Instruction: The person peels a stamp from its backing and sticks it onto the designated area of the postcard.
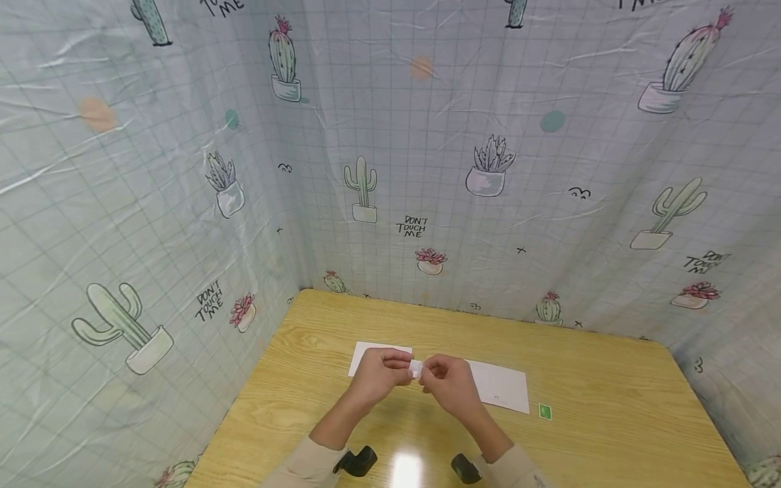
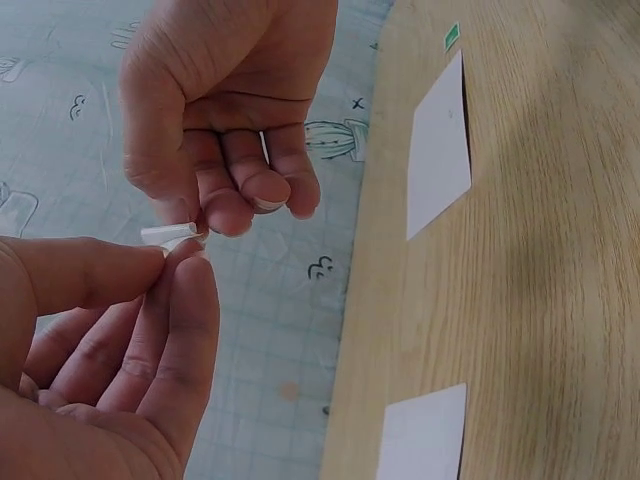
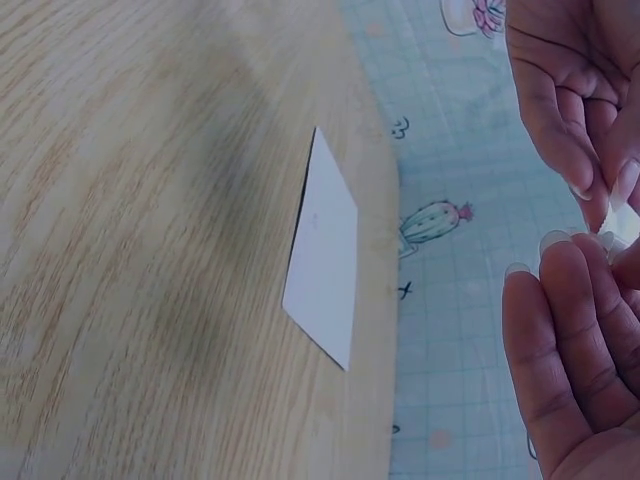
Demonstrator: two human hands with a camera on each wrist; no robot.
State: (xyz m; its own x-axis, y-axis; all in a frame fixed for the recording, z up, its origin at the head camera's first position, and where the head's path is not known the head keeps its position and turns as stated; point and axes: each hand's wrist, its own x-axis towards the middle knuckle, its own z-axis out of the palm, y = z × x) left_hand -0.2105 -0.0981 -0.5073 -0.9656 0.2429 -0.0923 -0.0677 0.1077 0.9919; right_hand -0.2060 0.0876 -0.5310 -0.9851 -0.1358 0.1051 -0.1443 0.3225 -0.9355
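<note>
Between both hands, above the table, is a small white paper piece (image 1: pixel 415 369) with one edge curled over, seen closer as a rolled strip (image 2: pixel 170 233) in the left wrist view. My left hand (image 1: pixel 375 371) pinches it between thumb and fingertips. From the other side, the thumb and index finger of my right hand (image 1: pixel 451 385) pinch its curled edge, while the other fingers are loosely bent. In the right wrist view, fingertips cover much of the paper (image 3: pixel 622 220), and a finely toothed edge shows.
Two white envelope-like sheets lie on the wooden table (image 1: pixel 293 366): a left sheet (image 1: pixel 360 359) behind my left hand and a right sheet (image 1: pixel 503 386) beside my right hand. A small green stamp-like piece (image 1: pixel 545 411) lies further right. Cactus-print cloth (image 1: pixel 378 122) surrounds the table.
</note>
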